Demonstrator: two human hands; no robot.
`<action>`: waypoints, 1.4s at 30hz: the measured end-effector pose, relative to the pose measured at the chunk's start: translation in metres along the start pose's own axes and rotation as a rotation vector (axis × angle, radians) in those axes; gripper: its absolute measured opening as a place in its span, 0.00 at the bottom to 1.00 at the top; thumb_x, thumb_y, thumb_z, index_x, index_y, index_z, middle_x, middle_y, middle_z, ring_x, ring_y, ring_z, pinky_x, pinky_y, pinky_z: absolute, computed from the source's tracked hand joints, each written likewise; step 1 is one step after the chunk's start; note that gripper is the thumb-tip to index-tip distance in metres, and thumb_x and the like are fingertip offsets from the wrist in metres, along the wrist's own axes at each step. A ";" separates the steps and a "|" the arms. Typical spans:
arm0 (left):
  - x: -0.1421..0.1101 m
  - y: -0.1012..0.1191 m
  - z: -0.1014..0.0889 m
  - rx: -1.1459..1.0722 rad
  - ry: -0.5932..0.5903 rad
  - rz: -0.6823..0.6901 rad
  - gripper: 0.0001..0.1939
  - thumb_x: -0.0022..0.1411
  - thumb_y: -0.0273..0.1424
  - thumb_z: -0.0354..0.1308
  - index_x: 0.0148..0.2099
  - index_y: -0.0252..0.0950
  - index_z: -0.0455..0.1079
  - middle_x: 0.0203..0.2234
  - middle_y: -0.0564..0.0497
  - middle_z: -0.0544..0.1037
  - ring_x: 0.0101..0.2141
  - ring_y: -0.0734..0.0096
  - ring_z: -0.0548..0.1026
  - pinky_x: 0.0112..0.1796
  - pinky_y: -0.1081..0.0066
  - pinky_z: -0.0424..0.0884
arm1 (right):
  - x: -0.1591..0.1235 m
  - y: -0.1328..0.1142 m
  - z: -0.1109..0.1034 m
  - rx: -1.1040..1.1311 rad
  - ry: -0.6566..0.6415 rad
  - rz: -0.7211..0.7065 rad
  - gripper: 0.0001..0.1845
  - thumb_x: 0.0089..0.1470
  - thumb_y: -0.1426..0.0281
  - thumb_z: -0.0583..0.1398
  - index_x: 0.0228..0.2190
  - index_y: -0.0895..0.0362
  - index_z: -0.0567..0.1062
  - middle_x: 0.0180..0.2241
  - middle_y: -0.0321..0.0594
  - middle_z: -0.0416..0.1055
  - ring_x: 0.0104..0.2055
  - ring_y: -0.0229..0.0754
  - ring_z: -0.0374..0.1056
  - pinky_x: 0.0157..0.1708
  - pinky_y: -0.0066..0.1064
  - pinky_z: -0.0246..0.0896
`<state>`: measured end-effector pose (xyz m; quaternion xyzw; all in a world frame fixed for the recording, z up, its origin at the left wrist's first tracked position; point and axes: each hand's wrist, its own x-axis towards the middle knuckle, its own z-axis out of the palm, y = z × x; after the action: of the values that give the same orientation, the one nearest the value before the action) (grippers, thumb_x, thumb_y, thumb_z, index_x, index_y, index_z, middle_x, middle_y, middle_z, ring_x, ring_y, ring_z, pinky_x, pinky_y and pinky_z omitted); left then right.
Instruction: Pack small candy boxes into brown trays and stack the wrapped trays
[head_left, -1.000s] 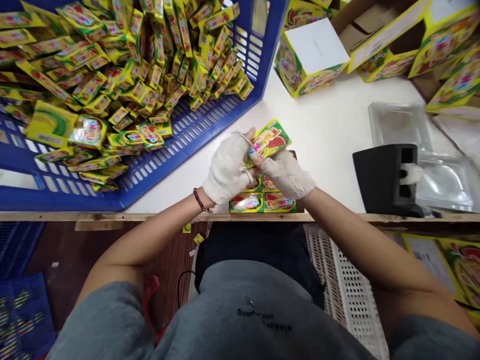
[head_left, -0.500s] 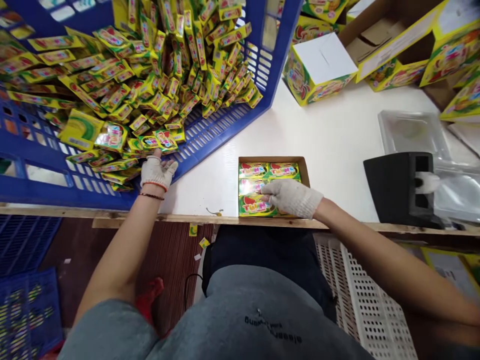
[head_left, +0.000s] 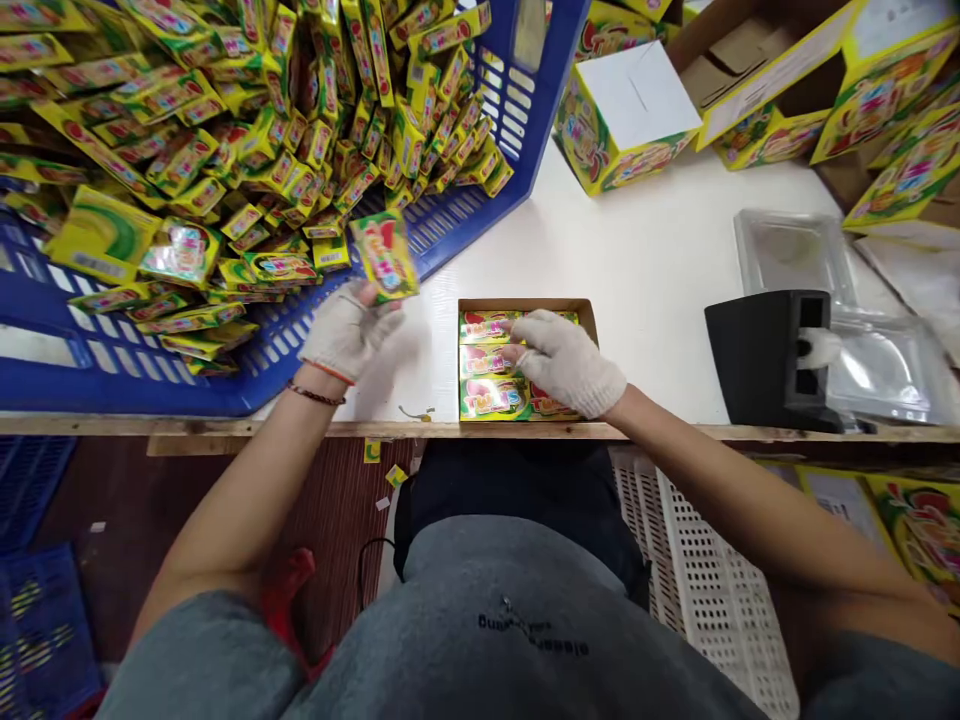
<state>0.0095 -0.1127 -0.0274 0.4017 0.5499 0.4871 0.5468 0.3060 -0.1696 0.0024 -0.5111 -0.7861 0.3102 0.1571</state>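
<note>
so far the cardboard tray (head_left: 525,305) looks nearly full, right hand (head_left: 566,362) open on it, left hand (head_left: 349,330) gripping one more packet (head_left: 384,255), blue crate (head_left: 540,110) heaped.

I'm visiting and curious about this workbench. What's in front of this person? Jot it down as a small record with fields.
Left hand: white knit glove, holding a yellow printed packet above the table
Right hand: white knit glove, fingers resting on packets lying in a cardboard tray
Beside the hands: blue plastic crate heaped with yellow packets
Surface: white table
Further right: black box-shaped stand, yellow printed box with a white top
</note>
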 end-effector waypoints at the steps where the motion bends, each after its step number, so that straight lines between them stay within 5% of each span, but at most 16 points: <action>1: -0.015 0.002 0.017 -0.047 -0.056 -0.043 0.30 0.48 0.52 0.76 0.43 0.41 0.69 0.36 0.52 0.79 0.39 0.64 0.79 0.42 0.57 0.80 | 0.005 -0.004 -0.001 0.101 0.044 0.014 0.22 0.67 0.61 0.57 0.57 0.55 0.76 0.49 0.47 0.77 0.51 0.50 0.73 0.52 0.43 0.71; 4: -0.052 0.005 0.063 -0.013 -0.293 -0.059 0.25 0.55 0.47 0.72 0.45 0.38 0.69 0.38 0.48 0.80 0.34 0.66 0.80 0.37 0.60 0.81 | 0.016 -0.014 0.000 0.371 0.102 0.044 0.25 0.67 0.58 0.55 0.61 0.54 0.70 0.49 0.47 0.78 0.48 0.49 0.75 0.46 0.42 0.75; 7: -0.057 0.009 0.069 0.269 -0.349 0.144 0.19 0.65 0.47 0.63 0.46 0.37 0.71 0.40 0.46 0.80 0.36 0.64 0.80 0.41 0.58 0.81 | 0.020 -0.010 -0.003 0.464 0.157 0.070 0.24 0.64 0.58 0.57 0.58 0.53 0.71 0.50 0.47 0.79 0.47 0.50 0.76 0.45 0.43 0.76; 11: -0.016 0.025 0.011 0.974 0.028 0.457 0.13 0.61 0.34 0.63 0.48 0.39 0.73 0.50 0.41 0.77 0.53 0.50 0.75 0.57 0.50 0.72 | 0.017 0.012 -0.019 0.379 0.048 0.074 0.22 0.58 0.59 0.61 0.52 0.55 0.76 0.46 0.47 0.81 0.45 0.53 0.78 0.45 0.46 0.76; 15: 0.023 0.044 -0.060 1.472 0.360 0.295 0.18 0.54 0.26 0.64 0.49 0.37 0.71 0.59 0.34 0.70 0.61 0.36 0.66 0.59 0.42 0.63 | 0.021 0.025 -0.019 0.036 -0.089 0.058 0.14 0.62 0.61 0.58 0.40 0.52 0.83 0.40 0.43 0.82 0.44 0.53 0.77 0.44 0.43 0.74; 18: 0.032 0.049 -0.090 1.595 0.355 0.191 0.12 0.60 0.28 0.59 0.47 0.37 0.70 0.58 0.37 0.70 0.59 0.40 0.65 0.58 0.43 0.62 | 0.028 0.020 -0.003 -0.145 -0.132 0.045 0.14 0.64 0.63 0.58 0.34 0.51 0.84 0.37 0.42 0.80 0.40 0.48 0.75 0.41 0.38 0.71; 22: 0.029 0.045 -0.098 1.739 0.230 0.166 0.11 0.67 0.30 0.50 0.47 0.38 0.71 0.52 0.41 0.74 0.56 0.45 0.69 0.54 0.49 0.66 | 0.034 0.013 0.014 -0.241 -0.119 0.006 0.12 0.63 0.66 0.62 0.29 0.53 0.83 0.38 0.45 0.76 0.41 0.48 0.72 0.42 0.37 0.69; 25: 0.031 0.042 -0.095 1.737 0.238 0.208 0.15 0.65 0.33 0.52 0.51 0.37 0.72 0.55 0.35 0.72 0.58 0.37 0.68 0.54 0.47 0.65 | 0.030 0.012 0.015 -0.233 -0.047 -0.016 0.07 0.59 0.65 0.67 0.37 0.54 0.85 0.46 0.49 0.75 0.45 0.51 0.72 0.44 0.40 0.69; 29: 0.048 0.046 -0.095 1.646 0.199 0.176 0.24 0.54 0.37 0.64 0.54 0.38 0.72 0.57 0.33 0.72 0.60 0.31 0.66 0.56 0.44 0.62 | 0.024 0.015 0.011 -0.178 0.130 -0.055 0.14 0.61 0.64 0.64 0.47 0.53 0.83 0.49 0.49 0.74 0.45 0.52 0.72 0.47 0.45 0.70; 34: 0.059 0.052 -0.081 1.561 0.276 0.073 0.25 0.57 0.43 0.64 0.52 0.35 0.72 0.49 0.38 0.76 0.52 0.41 0.72 0.51 0.51 0.68 | 0.021 0.020 0.007 -0.099 0.185 -0.060 0.14 0.65 0.68 0.58 0.45 0.54 0.83 0.46 0.49 0.78 0.47 0.52 0.75 0.48 0.46 0.71; 38: 0.032 0.039 -0.036 1.307 0.306 0.437 0.27 0.62 0.47 0.63 0.55 0.33 0.72 0.48 0.41 0.75 0.52 0.50 0.72 0.53 0.55 0.69 | 0.024 0.006 0.009 0.013 0.199 -0.080 0.15 0.67 0.67 0.56 0.40 0.53 0.84 0.43 0.46 0.80 0.47 0.51 0.76 0.50 0.45 0.72; 42: -0.014 0.015 0.034 1.124 0.238 0.805 0.26 0.66 0.54 0.60 0.51 0.36 0.72 0.43 0.43 0.74 0.44 0.57 0.72 0.45 0.57 0.70 | 0.038 -0.023 0.017 0.325 0.202 -0.098 0.22 0.67 0.58 0.59 0.56 0.54 0.77 0.46 0.46 0.81 0.49 0.50 0.76 0.50 0.45 0.74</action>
<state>0.0432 -0.1200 -0.0069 0.7399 0.5831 0.3342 -0.0306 0.2643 -0.1478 0.0013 -0.4689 -0.7296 0.3722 0.3306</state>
